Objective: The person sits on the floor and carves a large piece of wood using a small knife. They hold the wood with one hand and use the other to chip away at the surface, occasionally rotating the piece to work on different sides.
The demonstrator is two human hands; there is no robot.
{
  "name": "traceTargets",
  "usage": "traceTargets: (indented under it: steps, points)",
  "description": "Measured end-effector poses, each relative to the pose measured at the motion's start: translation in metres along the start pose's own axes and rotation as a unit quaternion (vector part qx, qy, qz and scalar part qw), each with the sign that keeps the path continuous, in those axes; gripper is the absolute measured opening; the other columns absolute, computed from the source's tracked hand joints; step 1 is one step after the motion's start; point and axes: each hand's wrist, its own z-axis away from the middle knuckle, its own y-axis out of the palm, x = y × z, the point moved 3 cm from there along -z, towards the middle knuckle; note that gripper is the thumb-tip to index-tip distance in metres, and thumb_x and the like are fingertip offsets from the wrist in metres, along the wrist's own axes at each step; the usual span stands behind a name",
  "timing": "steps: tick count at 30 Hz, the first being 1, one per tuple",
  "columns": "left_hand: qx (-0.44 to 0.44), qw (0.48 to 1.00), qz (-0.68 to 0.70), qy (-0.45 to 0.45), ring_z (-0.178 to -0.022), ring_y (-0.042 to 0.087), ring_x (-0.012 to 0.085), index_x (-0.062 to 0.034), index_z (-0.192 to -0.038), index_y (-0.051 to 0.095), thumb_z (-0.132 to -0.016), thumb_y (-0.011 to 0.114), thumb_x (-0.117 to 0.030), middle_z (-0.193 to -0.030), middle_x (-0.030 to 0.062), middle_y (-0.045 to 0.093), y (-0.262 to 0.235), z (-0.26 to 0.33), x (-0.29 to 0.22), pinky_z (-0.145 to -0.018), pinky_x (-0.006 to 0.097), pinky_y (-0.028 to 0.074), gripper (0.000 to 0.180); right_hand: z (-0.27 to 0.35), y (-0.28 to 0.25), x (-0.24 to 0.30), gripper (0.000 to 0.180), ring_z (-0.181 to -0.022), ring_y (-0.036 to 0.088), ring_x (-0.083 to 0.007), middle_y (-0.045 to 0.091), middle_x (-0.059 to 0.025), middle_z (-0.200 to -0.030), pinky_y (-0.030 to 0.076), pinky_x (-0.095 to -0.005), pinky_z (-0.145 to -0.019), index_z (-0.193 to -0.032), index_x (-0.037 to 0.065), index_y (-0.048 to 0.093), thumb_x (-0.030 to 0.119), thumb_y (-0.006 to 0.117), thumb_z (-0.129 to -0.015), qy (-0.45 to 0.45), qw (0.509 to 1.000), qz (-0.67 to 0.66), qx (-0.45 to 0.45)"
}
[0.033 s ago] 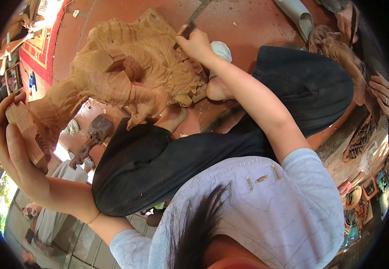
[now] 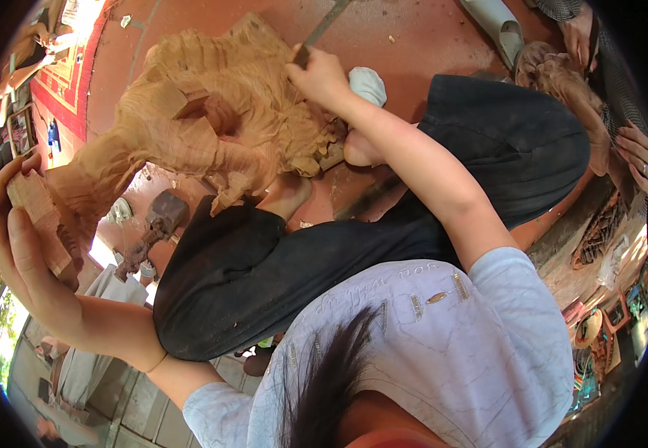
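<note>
Overhead, the left hand (image 2: 22, 246) closes its grip on a rectangular brown wooden mallet (image 2: 40, 224). The right hand (image 2: 324, 75) grips a slim metal chisel (image 2: 316, 33) against the large rough-carved tan wooden figure (image 2: 212, 127) on the red floor (image 2: 406, 30).

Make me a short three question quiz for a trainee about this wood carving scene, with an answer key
1. True or false: the left hand grips a wooden block.
2. The right hand holds a chisel against which thing? A) the wooden carving B) a metal bucket C) a glass bottle
3. Fill in: the carving rests on a floor coloured ____.

Key: 1 true; 2 A; 3 red-brown.
</note>
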Motion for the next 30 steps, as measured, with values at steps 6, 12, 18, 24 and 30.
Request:
traceTargets:
  steps: [6,12,18,24,30]
  points:
    - [0.027,0.999,0.021,0.004,-0.116,0.049,0.0231,0.0073,-0.122,0.048,-0.093,0.037,-0.021,-0.12,0.017,0.055,-0.006,-0.003,0.007,-0.102,0.035,0.033,0.043,-0.018,-0.006,-0.016,0.031,-0.081,0.063,-0.0387,0.065,-0.0227,-0.083,0.05,-0.0429,-0.073,-0.093,0.001,0.063,0.027,0.058,-0.078,0.018,0.996,-0.023,0.081]
    - [-0.037,0.998,-0.026,-0.041,-0.099,0.053,0.0238,0.0015,-0.115,0.053,-0.09,0.044,-0.034,-0.108,0.0146,0.055,0.009,-0.001,-0.009,-0.086,0.036,0.042,0.045,-0.007,0.0,0.006,0.026,-0.067,0.065,-0.0307,0.065,-0.0156,-0.069,0.05,-0.0376,-0.061,-0.085,0.001,0.063,0.026,0.057,-0.082,-0.064,0.997,0.027,0.029]
    - [-0.076,0.992,-0.02,-0.095,-0.092,0.054,0.0238,-0.0019,-0.112,0.054,-0.088,0.049,-0.042,-0.102,0.0133,0.054,0.02,0.002,-0.025,-0.075,0.036,0.046,0.047,-0.014,-0.003,-0.01,0.032,-0.076,0.064,-0.0371,0.065,-0.0222,-0.076,0.051,-0.0404,-0.069,-0.087,-0.002,0.063,0.028,0.057,-0.08,0.023,0.998,0.008,0.065]
    - [-0.074,0.995,-0.043,-0.046,-0.093,0.054,0.024,-0.0018,-0.112,0.054,-0.088,0.05,-0.042,-0.103,0.0131,0.055,0.018,-0.001,-0.021,-0.078,0.036,0.045,0.047,-0.02,-0.006,-0.013,0.032,-0.076,0.065,-0.0349,0.065,-0.02,-0.078,0.05,-0.0398,-0.072,-0.096,0.0,0.061,0.027,0.059,-0.079,0.038,0.994,-0.03,0.094]
    - [-0.069,0.996,-0.051,-0.019,-0.094,0.053,0.0241,-0.0018,-0.112,0.054,-0.088,0.05,-0.042,-0.103,0.0132,0.055,0.015,-0.003,-0.014,-0.079,0.037,0.045,0.047,0.004,-0.003,0.013,0.041,-0.079,0.064,-0.0384,0.065,-0.0221,-0.08,0.051,-0.0408,-0.071,-0.108,0.001,0.06,0.028,0.06,-0.077,-0.02,0.998,-0.025,0.046]
